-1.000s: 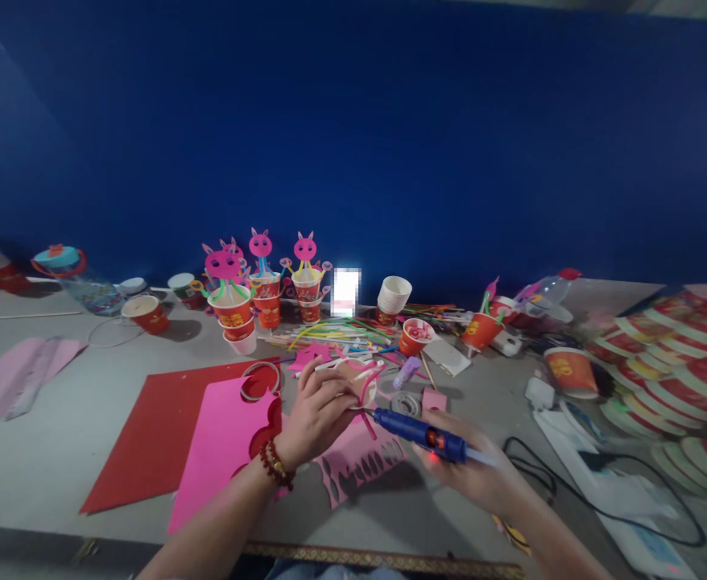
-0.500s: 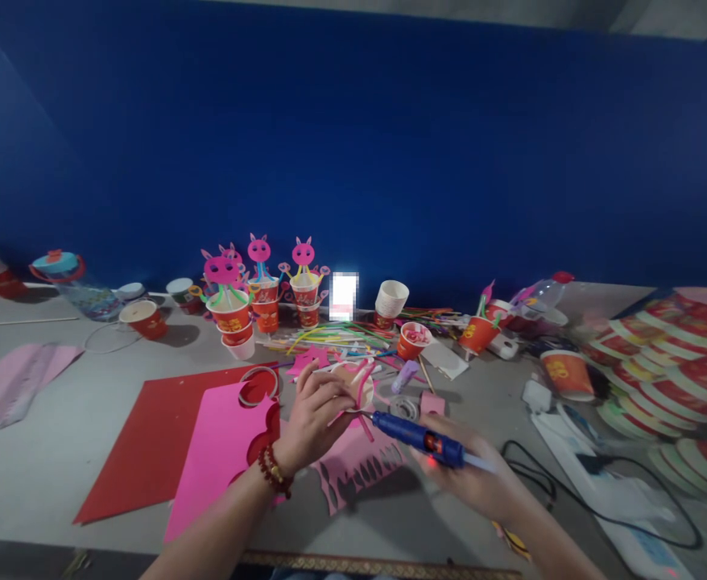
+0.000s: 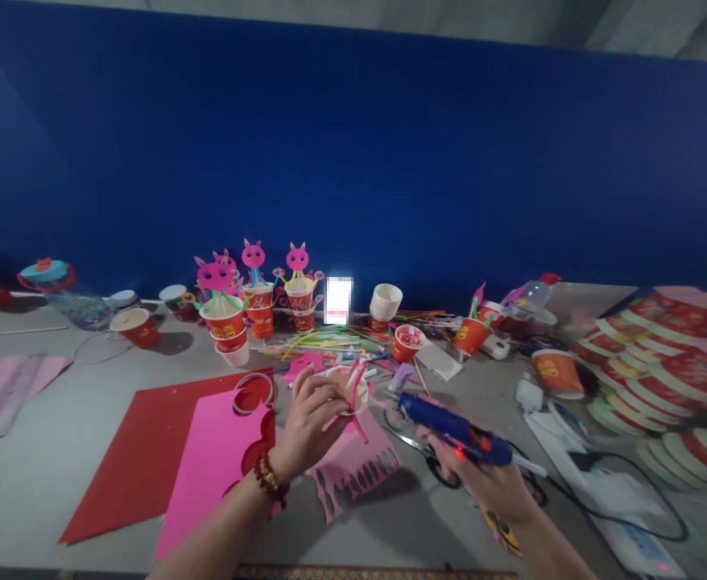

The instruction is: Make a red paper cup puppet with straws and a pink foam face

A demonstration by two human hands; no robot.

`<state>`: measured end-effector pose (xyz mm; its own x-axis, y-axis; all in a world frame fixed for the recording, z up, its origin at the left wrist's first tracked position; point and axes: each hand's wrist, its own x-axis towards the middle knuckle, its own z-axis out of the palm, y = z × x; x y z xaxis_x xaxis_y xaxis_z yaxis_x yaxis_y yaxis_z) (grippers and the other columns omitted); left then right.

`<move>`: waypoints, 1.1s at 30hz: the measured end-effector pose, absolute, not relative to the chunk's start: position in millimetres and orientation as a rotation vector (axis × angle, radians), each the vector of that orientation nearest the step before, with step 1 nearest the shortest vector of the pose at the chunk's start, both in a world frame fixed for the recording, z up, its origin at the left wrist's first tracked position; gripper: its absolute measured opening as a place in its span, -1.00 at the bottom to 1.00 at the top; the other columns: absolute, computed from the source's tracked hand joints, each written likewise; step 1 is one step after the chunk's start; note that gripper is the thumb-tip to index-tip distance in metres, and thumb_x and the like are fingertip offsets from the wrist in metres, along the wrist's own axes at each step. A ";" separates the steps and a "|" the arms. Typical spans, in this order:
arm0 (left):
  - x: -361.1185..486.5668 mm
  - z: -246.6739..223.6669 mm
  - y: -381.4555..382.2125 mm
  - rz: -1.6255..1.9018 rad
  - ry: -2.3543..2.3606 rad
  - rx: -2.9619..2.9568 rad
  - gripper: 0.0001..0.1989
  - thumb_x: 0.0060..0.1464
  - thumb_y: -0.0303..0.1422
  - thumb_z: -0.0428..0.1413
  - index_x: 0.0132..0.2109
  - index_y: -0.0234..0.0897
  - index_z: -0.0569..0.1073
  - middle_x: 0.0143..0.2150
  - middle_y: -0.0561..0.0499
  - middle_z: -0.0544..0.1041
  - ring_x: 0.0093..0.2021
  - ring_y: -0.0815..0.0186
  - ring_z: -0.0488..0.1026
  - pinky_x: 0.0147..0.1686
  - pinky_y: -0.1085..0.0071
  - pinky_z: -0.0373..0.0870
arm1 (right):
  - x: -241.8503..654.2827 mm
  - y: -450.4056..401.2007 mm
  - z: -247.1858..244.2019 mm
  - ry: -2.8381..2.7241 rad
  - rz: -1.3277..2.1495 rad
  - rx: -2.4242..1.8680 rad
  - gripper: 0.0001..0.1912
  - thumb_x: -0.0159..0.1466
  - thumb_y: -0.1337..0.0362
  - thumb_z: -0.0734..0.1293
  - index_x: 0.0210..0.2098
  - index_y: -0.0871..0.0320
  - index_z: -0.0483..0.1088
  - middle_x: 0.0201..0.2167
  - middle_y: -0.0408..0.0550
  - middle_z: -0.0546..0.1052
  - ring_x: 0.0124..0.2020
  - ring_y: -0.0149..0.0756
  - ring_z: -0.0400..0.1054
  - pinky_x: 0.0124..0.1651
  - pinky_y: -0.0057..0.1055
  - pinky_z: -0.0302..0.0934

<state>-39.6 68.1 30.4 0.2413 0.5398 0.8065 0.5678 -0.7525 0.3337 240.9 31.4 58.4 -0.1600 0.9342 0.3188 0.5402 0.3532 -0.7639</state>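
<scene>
My left hand (image 3: 314, 411), with a red bead bracelet at the wrist, grips a paper cup (image 3: 357, 395) near the middle of the table. A pink pipe cleaner (image 3: 357, 387) runs across the cup's opening and another pink piece hangs below it; my fingers hide part of the cup. To the right, my right hand (image 3: 486, 475) is wrapped round a blue hot glue gun (image 3: 450, 427) with a red light on it. The gun's nozzle points left toward the cup, apart from it. Pink paper with cut-out slots (image 3: 359, 467) lies beneath the cup.
Red paper (image 3: 124, 459) and bright pink paper (image 3: 190, 475) lie at left. Decorated cups with pink animal heads (image 3: 226, 322) stand behind. Scissors (image 3: 411, 439) lie beside the glue gun. Stacked red cups (image 3: 680, 354), a power strip (image 3: 595, 483) and cables fill the right side.
My right hand has drawn the glue gun back to the right, away from the cup, uncovering scissors. My left hand still holds the cup in nearly the same place.
</scene>
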 end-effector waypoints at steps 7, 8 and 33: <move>-42.5 24.7 68.3 -1.573 -1.108 -2.548 -0.90 0.19 -0.48 0.17 -0.22 -0.16 0.48 -0.22 0.02 0.61 -0.06 0.18 0.46 0.22 -0.07 0.15 | 312.6 98.7 31.3 -1.779 0.132 -1.792 -0.60 0.34 -0.02 0.18 -0.39 0.12 0.45 -0.56 -0.03 0.51 -0.45 -0.13 0.47 -0.32 -0.31 0.32; -42.3 24.2 68.2 -1.584 -1.099 -2.561 -0.89 0.19 -0.49 0.17 -0.22 -0.16 0.47 -0.22 0.01 0.61 -0.06 0.18 0.45 0.22 -0.08 0.16 | 321.6 107.0 25.5 -1.789 0.096 -1.822 -0.66 0.33 0.03 0.20 -0.31 0.12 0.46 -0.46 0.01 0.56 -0.36 -0.11 0.49 -0.29 -0.31 0.32; -36.1 24.5 67.0 -1.656 -1.130 -2.647 -0.87 0.14 -0.50 0.22 -0.20 -0.18 0.46 -0.22 0.03 0.58 -0.05 0.20 0.43 0.23 -0.07 0.14 | 171.1 65.7 39.4 -2.032 0.482 -0.848 -0.87 0.34 0.26 0.36 -0.10 0.04 0.46 -0.10 0.02 0.50 -0.02 -0.15 0.42 0.04 -0.28 0.32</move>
<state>-36.1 67.0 24.5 0.2767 0.6268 0.7284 0.4496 -0.7544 0.4783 171.1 65.7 39.4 -0.4002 0.7191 0.5682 0.3876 0.6946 -0.6061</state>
